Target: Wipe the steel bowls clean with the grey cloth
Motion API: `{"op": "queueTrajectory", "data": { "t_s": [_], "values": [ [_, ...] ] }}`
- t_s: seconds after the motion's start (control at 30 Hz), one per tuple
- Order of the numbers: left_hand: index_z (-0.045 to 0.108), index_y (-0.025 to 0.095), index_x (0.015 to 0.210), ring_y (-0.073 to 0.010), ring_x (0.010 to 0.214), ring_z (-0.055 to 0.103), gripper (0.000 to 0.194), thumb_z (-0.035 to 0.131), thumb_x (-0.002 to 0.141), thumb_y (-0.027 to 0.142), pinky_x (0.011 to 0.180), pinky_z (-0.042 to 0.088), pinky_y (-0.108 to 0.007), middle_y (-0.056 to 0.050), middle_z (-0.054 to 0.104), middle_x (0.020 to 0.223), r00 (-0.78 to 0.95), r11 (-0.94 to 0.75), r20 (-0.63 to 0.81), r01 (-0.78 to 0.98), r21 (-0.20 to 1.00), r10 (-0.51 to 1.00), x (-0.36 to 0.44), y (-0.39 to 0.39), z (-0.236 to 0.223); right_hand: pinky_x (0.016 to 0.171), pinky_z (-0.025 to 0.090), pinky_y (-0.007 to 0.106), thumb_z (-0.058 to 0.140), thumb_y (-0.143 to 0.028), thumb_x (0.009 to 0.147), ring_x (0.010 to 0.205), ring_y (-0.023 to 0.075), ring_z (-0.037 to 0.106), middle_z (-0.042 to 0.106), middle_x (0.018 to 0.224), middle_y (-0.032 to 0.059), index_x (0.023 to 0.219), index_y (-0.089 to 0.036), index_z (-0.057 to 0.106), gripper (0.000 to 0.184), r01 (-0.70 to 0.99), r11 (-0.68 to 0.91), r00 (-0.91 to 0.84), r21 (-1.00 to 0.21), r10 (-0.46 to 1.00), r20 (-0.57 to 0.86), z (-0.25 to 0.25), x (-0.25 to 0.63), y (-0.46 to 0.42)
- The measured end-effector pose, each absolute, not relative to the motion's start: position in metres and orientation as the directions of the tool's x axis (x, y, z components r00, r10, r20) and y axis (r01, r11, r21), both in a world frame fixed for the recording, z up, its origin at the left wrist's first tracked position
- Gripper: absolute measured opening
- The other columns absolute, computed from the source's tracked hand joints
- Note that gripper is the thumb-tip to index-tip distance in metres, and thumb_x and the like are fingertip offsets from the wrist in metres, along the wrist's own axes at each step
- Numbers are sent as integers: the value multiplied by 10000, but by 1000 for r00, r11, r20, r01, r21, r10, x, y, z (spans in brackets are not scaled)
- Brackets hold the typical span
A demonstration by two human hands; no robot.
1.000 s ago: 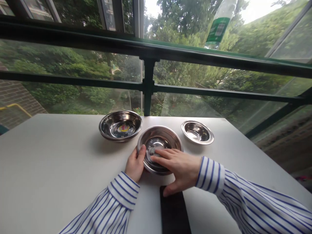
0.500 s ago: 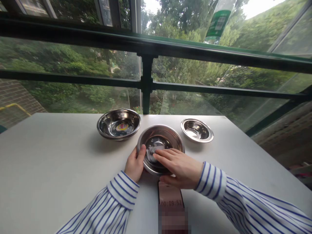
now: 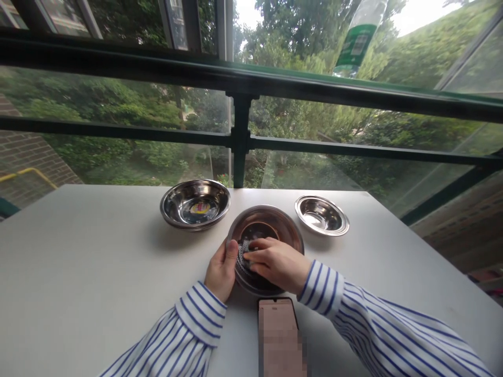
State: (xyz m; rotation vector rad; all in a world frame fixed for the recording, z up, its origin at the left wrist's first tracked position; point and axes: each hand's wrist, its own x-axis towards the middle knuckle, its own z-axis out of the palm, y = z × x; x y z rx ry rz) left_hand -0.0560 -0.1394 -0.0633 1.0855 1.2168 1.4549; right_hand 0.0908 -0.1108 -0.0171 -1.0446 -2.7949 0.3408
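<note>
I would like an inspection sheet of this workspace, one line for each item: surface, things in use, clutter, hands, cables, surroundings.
Surface: white table, smooth and pale.
Things in use: middle bowl, shiny metal; a grey patterned patch inside, too unclear to name.
Clutter: phone close to the middle bowl, on the person's side; stacked bowls at left, small bowl at right.
Hands: left hand grips the middle bowl's rim; right hand reaches inside, fingers at the patch.
Cables: nothing seen.
Surroundings: dark green railing and trees beyond the table; plastic bottle near the top rail.
</note>
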Motion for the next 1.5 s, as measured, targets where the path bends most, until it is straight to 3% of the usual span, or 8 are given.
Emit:
{"op": "queueTrajectory", "data": {
  "t_s": [0.23,0.4,0.6,0.73,0.93,1.13,1.33,1.5],
  "values": [
    [586,143,1128,-237,1142,507,517,409,822,520,991,356,-348,-99,615,1171,-175,-132,134,21,991,975,-60,-136,-69,716,445,291,423,-200,872,896,206,487,538,1022,105,1078,-190,569,253,754,657,-654,14,749,106,-17,79,-106],
    [569,128,1148,-246,1098,543,557,400,815,542,941,411,-347,-114,627,1144,-184,-52,52,1,999,982,-60,-136,-68,741,433,324,427,-145,837,894,227,482,529,1017,133,1088,-125,547,279,831,557,-552,15,820,150,-17,75,-91],
    [640,124,1005,-253,974,605,562,408,785,586,864,452,-353,-118,681,1001,-255,-64,65,10,998,965,-64,-130,-76,646,426,269,482,-265,827,823,181,494,583,973,26,882,-249,633,162,640,768,-768,-2,640,29,-18,74,-99],
    [647,132,973,-247,980,601,547,402,789,585,884,435,-347,-108,680,1002,-239,-58,58,8,998,969,-64,-128,-76,616,419,273,474,-239,833,821,182,496,584,1022,32,884,-242,633,168,531,847,-844,37,532,-61,-15,81,-103],
    [630,122,1026,-252,1013,586,573,404,783,590,899,430,-352,-105,684,973,-250,-24,34,44,999,968,-64,-130,-71,656,435,301,396,-210,878,862,209,507,564,968,100,987,-169,598,233,714,693,-700,98,711,66,-13,67,-92],
    [653,145,948,-257,810,648,554,406,769,607,782,499,-362,-51,670,639,-266,26,-10,54,998,964,-60,-134,-63,688,433,322,412,-145,843,865,224,518,543,966,143,962,-116,604,228,838,541,-546,75,829,118,-16,71,-77],
    [640,127,1006,-254,982,603,549,406,792,574,888,443,-362,-103,689,970,-278,-49,67,69,996,958,-62,-130,-68,706,419,275,465,-272,843,860,177,506,569,964,53,945,-243,651,214,671,741,-741,16,671,18,-18,69,-86],
    [638,133,1019,-246,1082,553,534,371,820,550,957,386,-362,-113,664,1077,-294,-52,78,95,994,953,-61,-128,-69,646,412,250,536,-228,778,837,157,518,589,970,-6,824,-285,666,149,539,842,-840,-5,538,-69,-16,87,-96]
  ]
}}
